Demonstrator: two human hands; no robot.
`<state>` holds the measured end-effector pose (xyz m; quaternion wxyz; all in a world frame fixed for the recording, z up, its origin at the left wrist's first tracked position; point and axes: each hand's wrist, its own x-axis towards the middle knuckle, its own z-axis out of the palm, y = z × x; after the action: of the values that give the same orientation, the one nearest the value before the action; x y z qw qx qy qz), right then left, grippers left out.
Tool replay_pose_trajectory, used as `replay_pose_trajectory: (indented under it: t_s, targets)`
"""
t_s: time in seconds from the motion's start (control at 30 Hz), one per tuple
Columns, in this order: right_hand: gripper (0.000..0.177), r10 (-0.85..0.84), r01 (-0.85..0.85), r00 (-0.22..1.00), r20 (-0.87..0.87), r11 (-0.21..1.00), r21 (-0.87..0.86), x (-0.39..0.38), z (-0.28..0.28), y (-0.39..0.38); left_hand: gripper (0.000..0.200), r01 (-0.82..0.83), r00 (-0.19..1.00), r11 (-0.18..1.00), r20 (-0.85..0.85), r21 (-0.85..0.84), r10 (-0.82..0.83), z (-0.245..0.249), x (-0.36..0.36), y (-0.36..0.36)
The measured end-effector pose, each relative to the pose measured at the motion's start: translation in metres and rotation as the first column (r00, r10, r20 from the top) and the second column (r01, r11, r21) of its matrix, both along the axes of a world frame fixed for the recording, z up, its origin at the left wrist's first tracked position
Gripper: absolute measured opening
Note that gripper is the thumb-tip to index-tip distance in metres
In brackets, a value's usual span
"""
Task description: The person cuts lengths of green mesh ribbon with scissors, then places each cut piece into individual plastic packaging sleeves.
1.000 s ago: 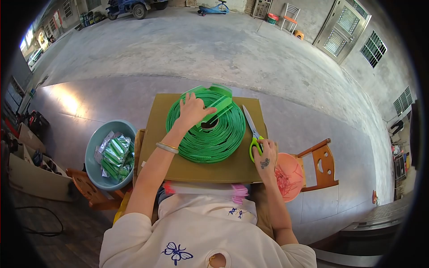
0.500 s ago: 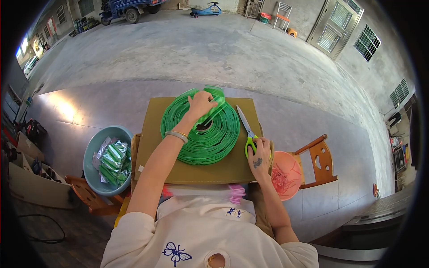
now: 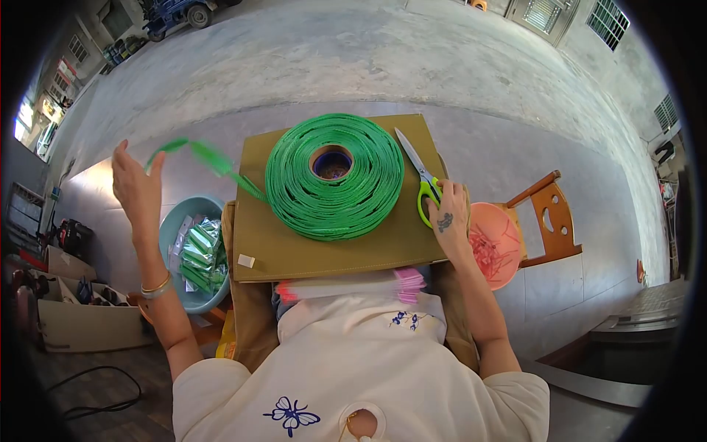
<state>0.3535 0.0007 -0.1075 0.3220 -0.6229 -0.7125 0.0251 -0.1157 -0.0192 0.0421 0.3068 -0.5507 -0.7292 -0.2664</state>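
Note:
A large roll of green ribbon (image 3: 298, 199) lies flat on a brown board (image 3: 258, 261), its core facing up. From the roll's left side a loose, motion-blurred length of ribbon (image 3: 213, 158) stretches through the air. Its far end curls close to the thumb of my left hand (image 3: 136, 188). That hand is raised at the left beyond the board, fingers spread, and does not appear to grip the ribbon. On the board's right side, my right hand (image 3: 451, 219) has its fingers curled on the yellow-green handles of the scissors (image 3: 418, 162). The blades point away from me.
At the left stands a blue basin (image 3: 171, 228) with green pieces in clear packets (image 3: 200, 254). A pink basin (image 3: 504, 276) with red strips sits at the right, beside a wooden chair (image 3: 552, 225). Under the board's near edge lies a bundle of clear plastic sleeves (image 3: 346, 286).
My left hand has moved from the top of the roll out to the left, and a length of ribbon now trails off the roll. The right hand stays at the scissors. The view has tilted down.

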Motion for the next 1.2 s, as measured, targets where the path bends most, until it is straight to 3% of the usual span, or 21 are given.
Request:
replay_pose_trajectory:
  t_s: [0.03,0.1,0.17,0.23,0.33,0.43,0.53,0.67,0.77,0.87,0.93,1.0,1.07,1.17,1.2]
  targets:
    - [0.036,-0.003,0.003,1.0,0.009,1.0,-0.008,0.0,-0.001,0.001,0.064,0.107,0.994,0.994,-0.035,0.006,-0.107,-0.007,0.008,-0.006]
    - [0.036,-0.015,0.015,0.999,0.033,1.0,-0.018,0.003,-0.002,0.003,0.07,0.38,0.92,0.871,0.026,-0.312,-0.392,-0.039,0.031,-0.011]
    - [0.036,-0.027,0.027,1.0,0.01,0.999,-0.038,0.003,-0.001,0.003,0.072,0.593,0.795,0.555,0.319,-0.583,-0.515,-0.054,0.065,-0.02]
    - [0.037,-0.046,0.045,0.999,-0.014,0.997,-0.056,0.005,-0.002,0.003,0.061,0.593,0.752,0.388,0.314,-0.705,-0.579,-0.069,0.09,-0.022]
    - [0.036,-0.066,0.064,0.997,-0.039,0.996,-0.063,0.007,-0.005,0.005,0.046,0.572,0.768,0.294,0.373,-0.766,-0.521,-0.074,0.11,-0.023]
    - [0.035,-0.063,0.061,0.997,-0.04,0.996,-0.059,0.006,-0.006,0.006,0.034,0.742,0.615,0.332,0.394,-0.583,-0.683,-0.094,0.122,-0.035]
    - [0.036,-0.074,0.072,0.997,-0.025,0.995,-0.07,0.005,-0.004,0.005,0.026,0.743,0.607,0.306,0.406,-0.596,-0.683,-0.094,0.147,-0.052]
    - [0.036,-0.071,0.07,0.997,-0.027,0.996,-0.048,0.004,-0.006,0.005,0.02,0.845,0.515,0.318,0.493,-0.429,-0.701,-0.111,0.182,-0.059]
    - [0.036,-0.073,0.071,0.996,-0.043,0.997,-0.043,0.005,-0.003,0.006,0.014,0.838,0.527,0.283,0.557,-0.466,-0.642,-0.117,0.178,-0.056]
    - [0.036,-0.064,0.062,0.997,-0.042,0.996,-0.059,0.007,-0.007,0.006,0.008,0.759,0.631,0.308,0.531,-0.574,-0.566,-0.097,0.149,-0.052]
    - [0.036,-0.065,0.063,0.997,-0.033,0.996,-0.058,0.008,-0.008,0.007,0.008,0.717,0.67,0.228,0.562,-0.659,-0.484,-0.085,0.108,-0.054]
    - [0.036,-0.071,0.07,0.997,-0.03,0.996,-0.047,0.007,-0.007,0.006,0.012,0.505,0.854,0.243,0.439,-0.828,-0.279,-0.069,0.06,-0.055]
    - [0.036,-0.072,0.071,0.997,-0.028,0.996,-0.056,0.006,-0.007,0.006,0.026,0.255,0.964,0.119,0.261,-0.96,0.039,-0.056,0.022,-0.056]
    - [0.036,-0.075,0.073,0.997,-0.022,0.995,-0.069,0.005,-0.004,0.005,0.037,0.515,0.857,0.357,0.454,-0.78,-0.245,-0.044,0.019,-0.072]
    - [0.036,-0.074,0.073,0.997,-0.018,0.995,-0.074,0.005,-0.003,0.006,0.039,0.564,0.825,0.374,0.494,-0.736,-0.274,-0.045,0.027,-0.07]
